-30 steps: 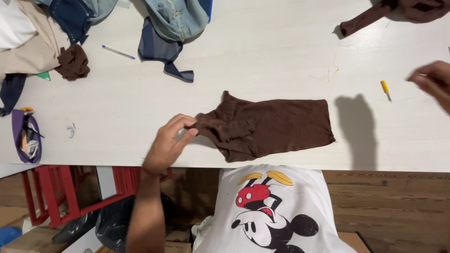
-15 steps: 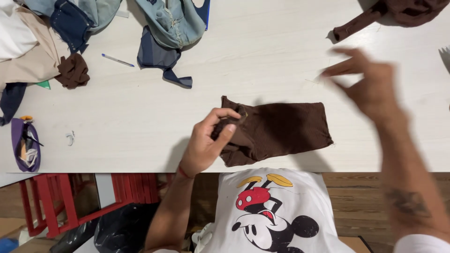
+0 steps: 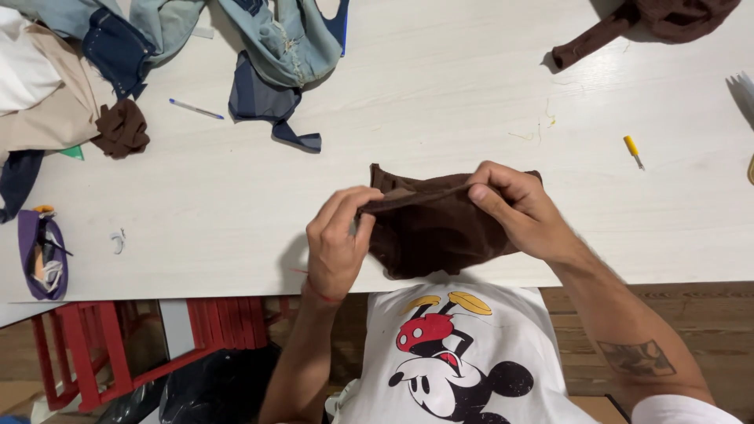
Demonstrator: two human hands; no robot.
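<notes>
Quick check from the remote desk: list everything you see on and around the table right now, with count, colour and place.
brown cloth piece: 1, dark brown, near table edge, held up by both hands
table: 1, white, fills most of the view
denim pieces: several, blue, top left
beige and white fabric: a pile, far left
small brown scrap: 1, brown, left, beside the pile
brown garment: 1, top right corner
pen: 1, blue and white, upper left
yellow-handled tool: 1, right
purple pouch: 1, left edge
red stool: 1, under the table, lower left
left hand: pinching the cloth's left end
right hand: gripping the cloth's top edge
</notes>
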